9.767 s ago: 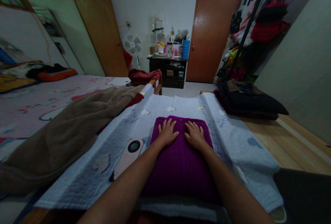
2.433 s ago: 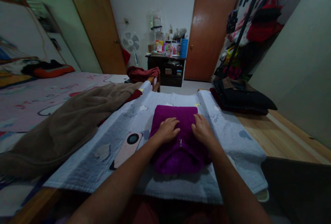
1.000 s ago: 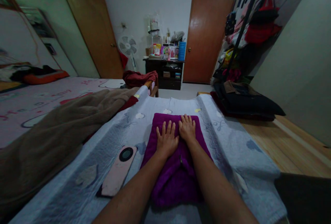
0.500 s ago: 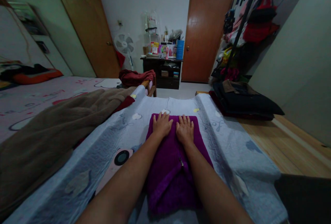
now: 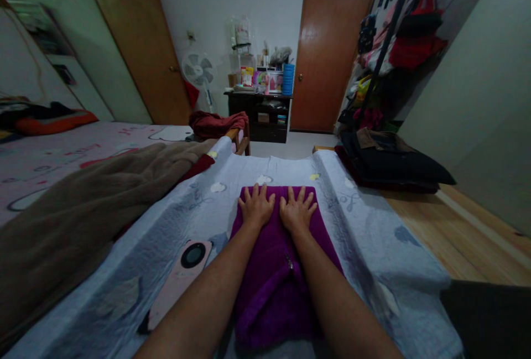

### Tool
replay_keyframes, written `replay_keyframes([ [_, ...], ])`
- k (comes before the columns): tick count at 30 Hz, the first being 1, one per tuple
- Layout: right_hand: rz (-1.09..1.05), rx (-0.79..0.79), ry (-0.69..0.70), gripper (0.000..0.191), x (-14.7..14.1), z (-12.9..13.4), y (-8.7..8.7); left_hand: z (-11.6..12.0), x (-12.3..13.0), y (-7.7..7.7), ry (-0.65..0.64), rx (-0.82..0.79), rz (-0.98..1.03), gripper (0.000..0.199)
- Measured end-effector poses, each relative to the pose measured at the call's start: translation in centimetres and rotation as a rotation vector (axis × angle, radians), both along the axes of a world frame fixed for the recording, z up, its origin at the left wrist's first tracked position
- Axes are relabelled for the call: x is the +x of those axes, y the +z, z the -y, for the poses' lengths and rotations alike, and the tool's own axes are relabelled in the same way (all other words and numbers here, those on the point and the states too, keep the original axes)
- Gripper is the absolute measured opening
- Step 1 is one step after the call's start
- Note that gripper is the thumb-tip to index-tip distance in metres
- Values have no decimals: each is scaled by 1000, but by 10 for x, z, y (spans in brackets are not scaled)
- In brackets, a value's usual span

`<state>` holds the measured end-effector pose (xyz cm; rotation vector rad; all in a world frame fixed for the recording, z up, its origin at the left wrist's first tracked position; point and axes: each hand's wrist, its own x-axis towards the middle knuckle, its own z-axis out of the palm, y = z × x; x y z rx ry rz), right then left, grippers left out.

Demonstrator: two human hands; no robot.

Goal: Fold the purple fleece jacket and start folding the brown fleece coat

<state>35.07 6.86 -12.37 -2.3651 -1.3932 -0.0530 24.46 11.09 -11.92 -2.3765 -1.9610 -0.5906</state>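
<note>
A folded purple garment with a small zipper pull lies flat on a pale blue patterned sheet. My left hand rests palm down on the upper left of the garment, fingers spread. On its upper right, my right hand also lies flat with its fingers apart. Neither hand grips anything. A pink phone with a round dark camera ring lies on the sheet beside my left forearm, which partly covers it.
To the left, a brown blanket runs along the sheet's edge. A stack of dark folded clothes sits at the right on a wooden surface. Beyond stand a fan and a dark cabinet; a red cloth drapes nearer.
Both hands have shifted slightly toward me on the garment, and their fingers are spread wider. More of the phone shows beside my left forearm.
</note>
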Motion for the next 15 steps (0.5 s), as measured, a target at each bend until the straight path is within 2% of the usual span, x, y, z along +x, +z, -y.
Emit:
replay_keyframes([
  [4,-76,-55,12,65,9,-1,6,0,1,0,6,-10,4,54],
  [9,-144,-146,82,81,33,0,11,1,2,-1,4,19,18,54],
  [15,-111,-154,148,67,47,2,3,4,1,-1,-4,40,22,54],
])
